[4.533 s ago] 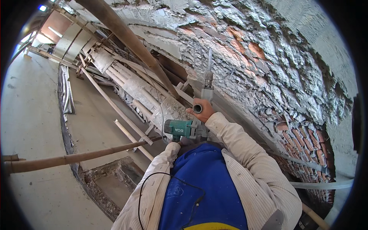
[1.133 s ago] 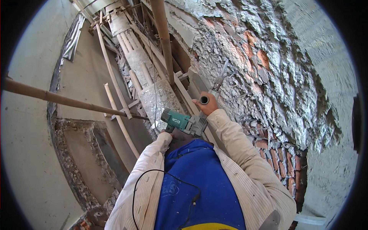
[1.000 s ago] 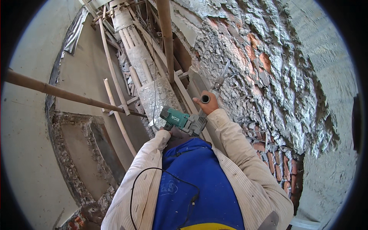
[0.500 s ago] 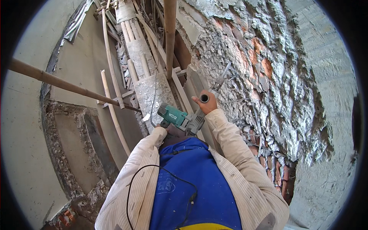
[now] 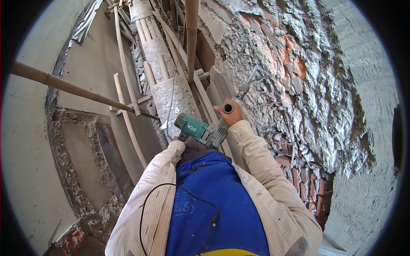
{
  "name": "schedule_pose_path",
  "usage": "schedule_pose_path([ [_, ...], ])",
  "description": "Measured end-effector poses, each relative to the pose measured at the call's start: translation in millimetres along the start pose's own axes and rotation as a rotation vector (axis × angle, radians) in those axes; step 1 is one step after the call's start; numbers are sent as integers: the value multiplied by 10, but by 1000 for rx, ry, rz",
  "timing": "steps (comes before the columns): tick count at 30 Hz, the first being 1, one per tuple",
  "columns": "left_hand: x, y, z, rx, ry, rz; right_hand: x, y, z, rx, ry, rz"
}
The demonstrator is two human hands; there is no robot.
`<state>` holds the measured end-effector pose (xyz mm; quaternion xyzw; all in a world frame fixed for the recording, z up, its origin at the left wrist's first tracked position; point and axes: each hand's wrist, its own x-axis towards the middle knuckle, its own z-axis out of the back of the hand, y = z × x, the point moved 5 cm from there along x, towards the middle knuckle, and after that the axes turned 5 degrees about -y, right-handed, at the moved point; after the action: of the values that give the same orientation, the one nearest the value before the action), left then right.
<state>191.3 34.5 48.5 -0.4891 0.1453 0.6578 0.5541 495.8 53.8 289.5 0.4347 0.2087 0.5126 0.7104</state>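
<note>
I hold a green and grey demolition hammer (image 5: 197, 129) across my front, tilted up to the right. My right hand (image 5: 232, 116) is closed round its side handle, whose round dark end faces up. At the hammer's rear, by the green motor housing, my left hand (image 5: 183, 140) grips the back handle; its fingers are mostly hidden under the tool and cuff. The metal chisel bit (image 5: 252, 75) points away from me, its tip at the rough, chipped wall (image 5: 277, 89) on the right. Whether the tip is sunk in cannot be made out.
A dusty plank walkway (image 5: 171, 96) runs ahead, with bamboo poles (image 5: 121, 55) along it. One upright pole (image 5: 191, 42) stands close in front, and another pole (image 5: 81, 88) crosses from the left. Bare bricks (image 5: 309, 187) show low on the right. A thin black cable (image 5: 160, 186) hangs over my blue shirt.
The view has shifted slightly, and the chisel tip sits a little higher in it. Both hands keep their hold on the hammer.
</note>
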Motion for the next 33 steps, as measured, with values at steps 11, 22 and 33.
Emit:
schedule_pose_path([
  [11, -18, -7, 48, 18, -99, 34, 0, -81, -51, 38, 15, -23],
  [22, 199, -12, 13, -33, -39, -1, 78, 62, -21, 8, 12, 4],
  [33, -47, -390, 234, -17, -117, -44, 266, -56, 22, -26, 0, 4],
])
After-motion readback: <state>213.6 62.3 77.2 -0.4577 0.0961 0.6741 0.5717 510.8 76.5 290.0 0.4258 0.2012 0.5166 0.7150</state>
